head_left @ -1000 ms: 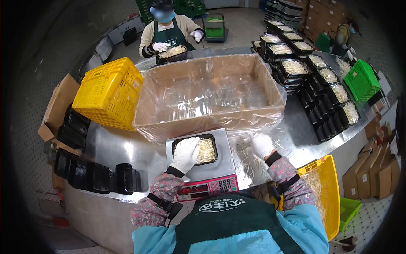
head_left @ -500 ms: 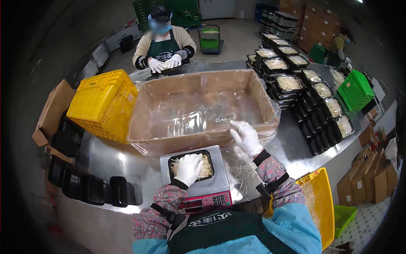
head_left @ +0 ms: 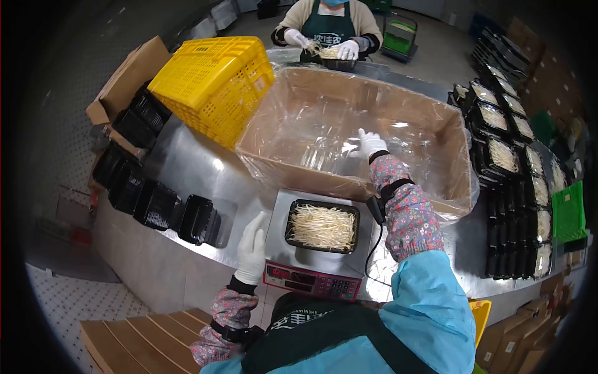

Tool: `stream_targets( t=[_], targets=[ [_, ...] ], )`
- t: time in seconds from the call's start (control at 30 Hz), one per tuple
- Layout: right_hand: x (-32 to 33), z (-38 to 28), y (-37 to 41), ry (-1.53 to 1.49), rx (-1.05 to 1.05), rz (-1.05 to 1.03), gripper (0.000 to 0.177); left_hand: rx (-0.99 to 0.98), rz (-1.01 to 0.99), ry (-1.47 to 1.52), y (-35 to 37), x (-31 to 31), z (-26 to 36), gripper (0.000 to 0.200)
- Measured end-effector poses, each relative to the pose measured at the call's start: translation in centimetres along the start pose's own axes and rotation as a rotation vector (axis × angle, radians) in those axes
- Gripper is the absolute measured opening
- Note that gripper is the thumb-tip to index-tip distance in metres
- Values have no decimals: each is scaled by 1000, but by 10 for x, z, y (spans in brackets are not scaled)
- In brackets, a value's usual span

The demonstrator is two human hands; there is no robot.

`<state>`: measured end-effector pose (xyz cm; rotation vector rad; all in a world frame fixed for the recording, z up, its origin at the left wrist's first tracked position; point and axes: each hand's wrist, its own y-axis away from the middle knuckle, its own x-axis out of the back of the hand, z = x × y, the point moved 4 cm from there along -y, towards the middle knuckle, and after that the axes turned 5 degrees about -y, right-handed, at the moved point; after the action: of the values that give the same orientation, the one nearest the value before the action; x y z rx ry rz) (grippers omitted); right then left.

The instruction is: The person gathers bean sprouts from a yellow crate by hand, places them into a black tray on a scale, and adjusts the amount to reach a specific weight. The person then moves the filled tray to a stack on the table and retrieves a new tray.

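A black tray of pale bean sprouts (head_left: pixel 322 226) rests on the scale (head_left: pixel 314 274), its red-framed display facing me. Just left of the scale is my left hand (head_left: pixel 251 250), gloved in white, fingers stretched up, touching nothing I can see. My right hand (head_left: pixel 369 144), also white-gloved, reaches over the plastic-lined cardboard box (head_left: pixel 305 171) with its fingers spread and nothing in them. Clear plastic lids (head_left: pixel 324 146) lie inside this box.
Empty black trays (head_left: pixel 157 204) stand along the left edge near a yellow crate (head_left: pixel 212 81). Filled packs (head_left: pixel 501 156) are stacked at the right beside a green basket (head_left: pixel 569 210). Across the table a co-worker (head_left: pixel 330 31) has both gloved hands at a tray of sprouts.
My left hand has left the sprouts and moved off the tray to the left. My right hand has reached forward over the box. The view has shifted; the co-worker's tray now shows sprouts.
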<state>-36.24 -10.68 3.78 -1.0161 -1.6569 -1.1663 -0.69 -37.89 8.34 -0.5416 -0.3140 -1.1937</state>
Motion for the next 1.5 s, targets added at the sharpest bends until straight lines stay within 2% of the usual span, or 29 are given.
stream_targets(
  t=[0.07,0.13,0.27,0.4,0.47,0.53,0.6,0.63,0.7,0.77,0.83,0.87,0.93,1.0,1.03,1.13,1.17,1.2,1.27,1.3,1.33,1.4,1.43,1.5],
  targets=[
    [-17,20,-27,21,-5,138,61,84,36,46,12,11,-23,39],
    [-9,40,-23,-185,11,318,38,138,46,105,21,14,-36,39],
    [29,69,31,-218,-55,396,26,170,-22,199,22,17,-43,40],
    [61,103,100,-240,223,803,21,136,-110,130,11,21,-42,42],
    [77,116,132,-505,392,1025,17,158,-120,285,3,18,-30,45],
    [98,104,188,-1077,131,835,16,145,-130,411,-9,13,-9,48],
    [100,92,230,-1281,294,790,20,110,-142,505,-17,8,19,51],
    [95,68,255,-1322,244,750,17,90,-131,584,-19,3,35,51],
    [72,25,289,-1381,286,576,14,44,-113,745,-23,-8,62,51],
    [32,-9,310,-1513,270,361,13,17,-182,719,-22,-20,72,46],
    [-8,-28,324,-1612,233,110,24,24,-213,687,-21,-31,68,33],
    [-30,-28,325,-1617,166,54,44,65,-200,671,-20,-34,63,26],
    [-47,-26,330,-1529,275,129,64,103,-351,598,-14,-42,36,26],
    [-70,-15,322,-1416,167,144,77,164,-561,569,-9,-53,19,25],
    [-72,-14,315,-1237,175,222,70,245,-588,493,-11,-58,6,27],
    [-85,-9,283,-768,137,423,56,-62,-402,-69,-41,-65,-4,33],
    [-87,-11,271,-714,97,509,45,-140,-274,-277,-52,-65,-2,38],
    [-90,-14,258,-622,97,533,43,-310,-106,-428,-62,-66,7,34],
    [-94,-19,236,-441,93,580,39,-295,-74,-624,-77,-77,-12,33],
    [-96,-22,229,-417,20,519,36,-188,-189,-691,-80,-81,-24,34],
    [-94,-23,231,-428,10,502,36,-216,-245,-638,-82,-93,-61,39],
    [-91,-25,239,-448,-7,466,35,-141,-187,-242,-71,-95,-83,41],
    [-99,-21,239,-482,-12,469,31,-175,-149,-111,-70,-97,-88,36],
    [-131,-7,220,-807,17,457,28,-2,-252,151,-66,-97,-94,30]
  ],
)
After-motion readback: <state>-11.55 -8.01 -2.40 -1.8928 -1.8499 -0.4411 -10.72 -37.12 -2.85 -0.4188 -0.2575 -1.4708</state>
